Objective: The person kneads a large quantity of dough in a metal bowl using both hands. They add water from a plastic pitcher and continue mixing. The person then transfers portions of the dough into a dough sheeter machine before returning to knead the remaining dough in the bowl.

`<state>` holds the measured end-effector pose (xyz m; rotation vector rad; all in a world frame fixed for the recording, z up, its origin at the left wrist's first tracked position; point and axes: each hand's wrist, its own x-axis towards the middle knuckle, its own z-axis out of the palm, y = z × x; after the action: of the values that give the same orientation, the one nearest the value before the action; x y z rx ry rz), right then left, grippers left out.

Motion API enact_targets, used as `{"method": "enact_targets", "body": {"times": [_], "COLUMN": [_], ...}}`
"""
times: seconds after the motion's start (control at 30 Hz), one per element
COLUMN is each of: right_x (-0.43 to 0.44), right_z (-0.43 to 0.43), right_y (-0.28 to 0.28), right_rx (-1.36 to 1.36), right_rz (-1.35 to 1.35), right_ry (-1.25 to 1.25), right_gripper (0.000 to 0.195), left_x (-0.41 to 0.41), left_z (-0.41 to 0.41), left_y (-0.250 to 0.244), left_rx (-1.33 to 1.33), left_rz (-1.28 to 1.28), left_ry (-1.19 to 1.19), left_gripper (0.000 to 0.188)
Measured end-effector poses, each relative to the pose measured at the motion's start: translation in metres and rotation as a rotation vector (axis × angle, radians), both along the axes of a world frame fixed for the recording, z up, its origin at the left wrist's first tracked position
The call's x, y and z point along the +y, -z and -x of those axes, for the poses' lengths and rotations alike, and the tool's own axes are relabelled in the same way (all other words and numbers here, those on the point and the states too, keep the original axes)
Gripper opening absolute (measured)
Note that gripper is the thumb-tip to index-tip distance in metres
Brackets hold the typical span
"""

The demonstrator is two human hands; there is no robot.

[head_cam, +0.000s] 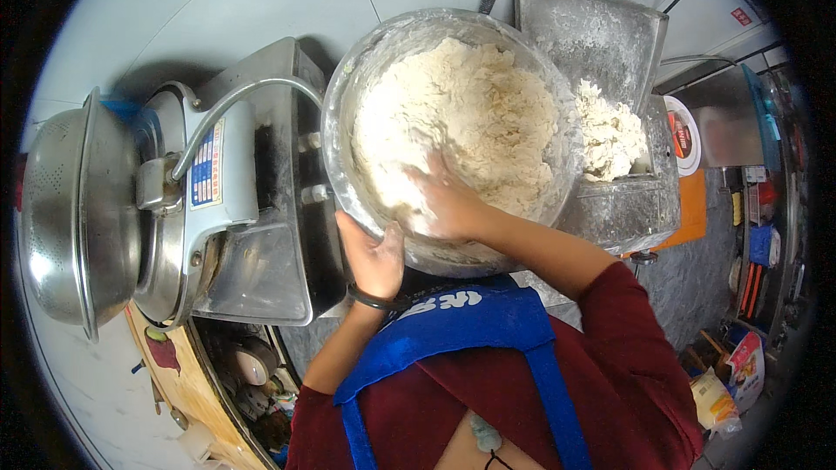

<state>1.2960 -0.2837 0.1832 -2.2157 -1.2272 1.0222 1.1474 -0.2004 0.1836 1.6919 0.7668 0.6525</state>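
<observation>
A large round metal basin [346, 88] stands before me, full of pale, shaggy dough [483, 104] with whiter flour on its left side. My right hand [447, 199] reaches into the basin, pressed into the floury part with fingers spread; its fingertips are partly covered in flour, and whether they hold any is unclear. At the basin's near left rim is my left hand [379, 251], gripping the edge with its thumb on the near side. More ragged dough [607, 134] lies in the opening of a floury metal machine [620, 209], right of the basin.
A raised metal lid [588, 39] stands behind the machine's opening. To the left are a metal machine body [261, 267], a perforated steel colander [55, 209] and a curved hose [255, 88]. A round plastic lid [684, 137] lies at the right. Wooden board [209, 405] at lower left; bags [715, 401] at lower right.
</observation>
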Motion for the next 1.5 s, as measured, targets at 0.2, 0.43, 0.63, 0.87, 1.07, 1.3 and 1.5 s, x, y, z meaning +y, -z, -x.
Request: {"method": "enact_targets", "body": {"times": [0.2,0.43,0.63,0.87,1.07,1.3,1.5], "right_x": [-0.049,0.038,-0.018,0.004,0.075,-0.020,0.038], "right_z": [-0.081,-0.078,-0.029,-0.136,-0.098,-0.066,-0.114], "right_y": [0.058,0.034,0.007,0.039,0.051,0.049,0.064], "right_rx": [-0.468,-0.337,-0.170,-0.222,0.011,-0.479,-0.257], "right_rz": [0.163,0.016,0.131,0.000,-0.102,0.040,0.010], "right_ry": [-0.046,0.326,-0.136,0.501,0.285,-0.105,0.286], "right_gripper": [0.088,0.078,0.089,0.090,0.078,0.073,0.075], "left_x": [-0.002,-0.010,0.003,0.005,0.007,0.013,0.013], "left_z": [-0.005,-0.003,0.004,-0.001,-0.005,-0.004,-0.007], "left_y": [-0.015,-0.010,-0.001,-0.004,-0.011,-0.010,-0.014], "left_rx": [-0.005,-0.044,0.004,-0.016,0.072,0.027,0.031], "left_rz": [0.064,0.040,-0.026,-0.012,-0.082,-0.031,-0.015], "left_ry": [0.007,-0.009,0.030,0.052,0.034,0.032,0.049], "left_gripper": [0.047,0.048,0.046,0.049,0.050,0.044,0.048]}}
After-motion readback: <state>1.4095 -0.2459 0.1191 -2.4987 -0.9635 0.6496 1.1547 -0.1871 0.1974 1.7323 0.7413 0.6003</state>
